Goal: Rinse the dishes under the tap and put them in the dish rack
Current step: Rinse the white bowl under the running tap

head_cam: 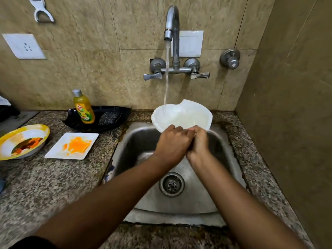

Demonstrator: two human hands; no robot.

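A white bowl is tilted over the back of the steel sink, under the stream running from the tap. My left hand and my right hand meet at the bowl's near rim and both grip it. Water falls onto the bowl's left inner side. On the counter to the left lie a square white plate smeared with orange sauce and a yellow-rimmed bowl with food remains. No dish rack is in view.
A black tray at the back holds a yellow dish-soap bottle and a scrub pad. The granite counter surrounds the sink. A wall closes off the right side. Two tap handles project from the back wall.
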